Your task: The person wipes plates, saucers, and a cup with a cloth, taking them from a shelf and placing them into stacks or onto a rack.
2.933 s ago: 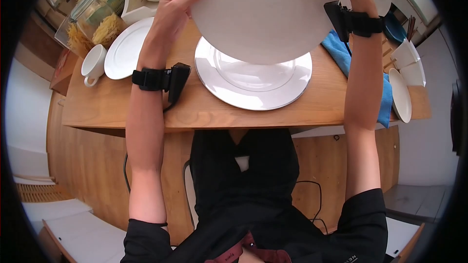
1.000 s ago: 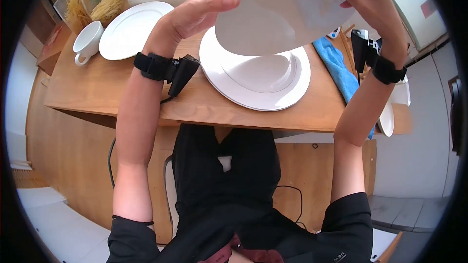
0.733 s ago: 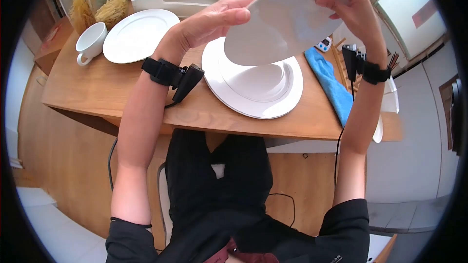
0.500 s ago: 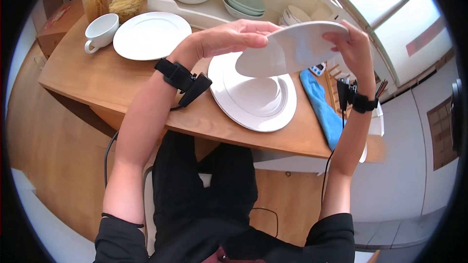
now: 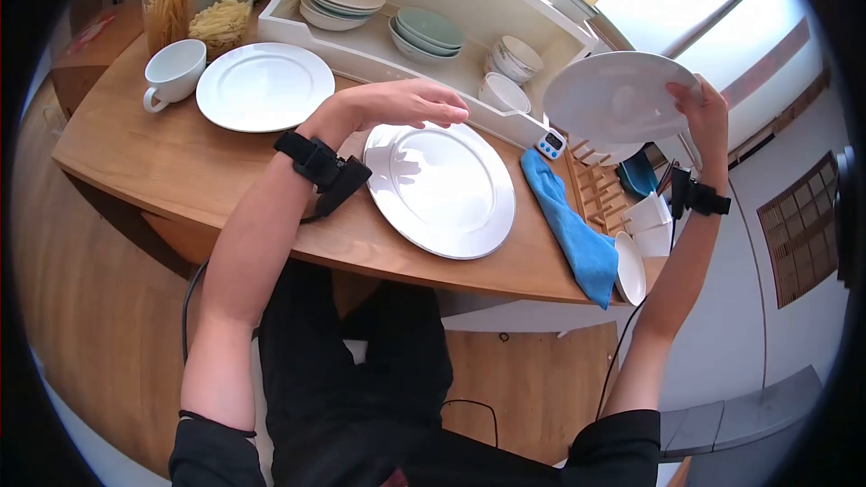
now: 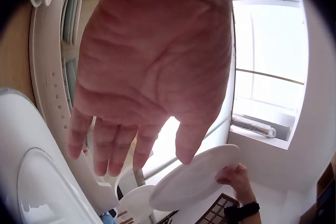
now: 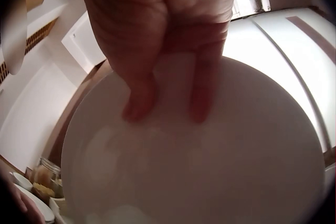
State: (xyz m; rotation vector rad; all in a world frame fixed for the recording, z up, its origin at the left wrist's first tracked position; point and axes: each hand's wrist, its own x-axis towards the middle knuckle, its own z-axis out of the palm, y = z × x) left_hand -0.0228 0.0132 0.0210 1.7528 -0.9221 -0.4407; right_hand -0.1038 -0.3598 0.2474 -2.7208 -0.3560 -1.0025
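My right hand (image 5: 708, 122) pinches a white plate (image 5: 613, 95) by its rim and holds it raised at the right, tilted, above the wooden dish rack (image 5: 591, 185). In the right wrist view the thumb and a finger lie on the face of this plate (image 7: 178, 171). My left hand (image 5: 401, 104) holds nothing; its fingers stretch out straight over the far edge of a large white plate (image 5: 451, 203) lying on the table. The left wrist view shows its spread palm (image 6: 152, 61). Another white plate (image 6: 135, 203) stands in the rack, partly hidden behind the held one.
A blue cloth (image 5: 568, 234) lies between the large plate and the rack, below a small timer (image 5: 550, 143). Bowls (image 5: 428, 29) fill the white shelf (image 5: 361, 36) behind. At left are a cup (image 5: 176, 69), a flat plate (image 5: 265, 87) and a pasta jar (image 5: 225, 22).
Both hands were at the plate above the table. The left hand has come away from it, and the right hand has carried it rightward over the rack. The head view has turned right.
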